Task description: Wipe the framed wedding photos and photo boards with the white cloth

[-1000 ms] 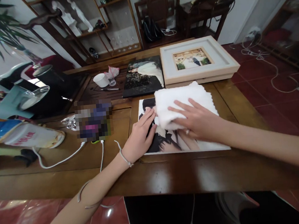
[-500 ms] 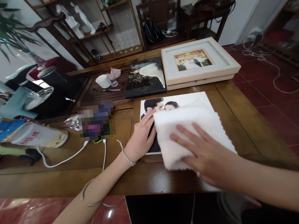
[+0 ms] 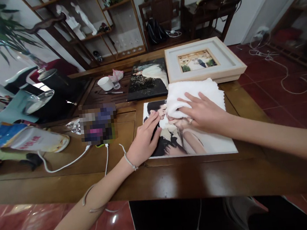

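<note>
A photo panel [image 3: 199, 143] of a couple lies flat on the wooden table in front of me. My left hand [image 3: 147, 137] rests on its left part with the fingers stretched out, holding nothing. Over the upper right of the panel, my right hand [image 3: 204, 113] holds a white towel [image 3: 194, 89], its fingers pressing into the folded cloth. The towel reaches past the panel's far edge and hides that corner of the print.
Behind the panel are a dark photo panel [image 3: 150, 77] and a light wooden picture frame [image 3: 206, 73]. A white cup [image 3: 105, 84] stands on the tea tray. To the left are a white cable [image 3: 66, 168], a labelled package [image 3: 41, 138] and a black canister [image 3: 54, 84].
My right hand has moved the towel away from me, from the panel's near part to its far right edge. More of the print shows. My left hand stays in place.
</note>
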`<state>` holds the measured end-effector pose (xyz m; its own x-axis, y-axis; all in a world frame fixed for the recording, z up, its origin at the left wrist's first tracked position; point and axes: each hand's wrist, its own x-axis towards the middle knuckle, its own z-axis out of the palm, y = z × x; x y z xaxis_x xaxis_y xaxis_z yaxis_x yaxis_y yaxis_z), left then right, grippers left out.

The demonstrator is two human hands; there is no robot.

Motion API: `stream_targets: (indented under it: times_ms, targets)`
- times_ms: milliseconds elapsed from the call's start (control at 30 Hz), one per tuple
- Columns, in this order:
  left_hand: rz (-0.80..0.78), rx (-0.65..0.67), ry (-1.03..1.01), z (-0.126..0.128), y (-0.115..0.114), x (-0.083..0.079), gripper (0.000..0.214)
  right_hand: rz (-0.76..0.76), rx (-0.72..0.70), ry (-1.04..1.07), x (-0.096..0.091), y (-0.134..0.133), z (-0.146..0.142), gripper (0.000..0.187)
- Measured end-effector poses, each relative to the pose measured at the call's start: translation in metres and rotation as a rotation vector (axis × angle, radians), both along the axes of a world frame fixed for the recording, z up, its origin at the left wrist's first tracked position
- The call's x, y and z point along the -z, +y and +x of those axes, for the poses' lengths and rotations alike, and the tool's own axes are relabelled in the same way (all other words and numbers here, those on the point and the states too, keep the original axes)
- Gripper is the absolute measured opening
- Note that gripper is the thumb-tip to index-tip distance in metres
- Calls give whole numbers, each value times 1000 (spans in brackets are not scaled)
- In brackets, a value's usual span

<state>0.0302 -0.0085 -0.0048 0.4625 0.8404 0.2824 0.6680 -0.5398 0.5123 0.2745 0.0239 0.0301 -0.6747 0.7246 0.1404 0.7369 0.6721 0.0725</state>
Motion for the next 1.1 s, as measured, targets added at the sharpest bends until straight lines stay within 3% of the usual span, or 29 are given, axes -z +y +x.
stream_targets:
  times_ms: [133, 267, 400, 467, 567, 700, 800, 900, 1100]
  targets:
    - [-1, -30, -153, 0, -2, -4, 44, 10, -96, -6, 4, -11, -19, 44]
    - [46, -94, -296, -1, -3, -6, 47, -12, -355, 68, 4, -51, -36, 29]
    - [74, -100, -282, -2, -3, -6, 48, -65, -523, 111, -3, -85, -34, 21]
    - [72, -94, -247, -1, -3, -5, 47, -117, -528, 115, -7, -95, -25, 21]
    - [62, -47, -151, 0, -2, -4, 43, -167, -427, 155, -7, -99, -4, 29]
    - [86, 13, -49, 0, 0, 0, 38, -114, -241, 200, 0, -82, 21, 43]
    - [89, 24, -37, 0, 0, 1, 39, -90, -118, 217, -4, -55, 21, 44]
    - [89, 40, -54, 1, 1, 0, 38, -160, -56, 280, -16, -25, 1, 39]
    - [81, 43, -72, 1, 1, -4, 27, -365, -151, 339, -33, 18, -58, 27]
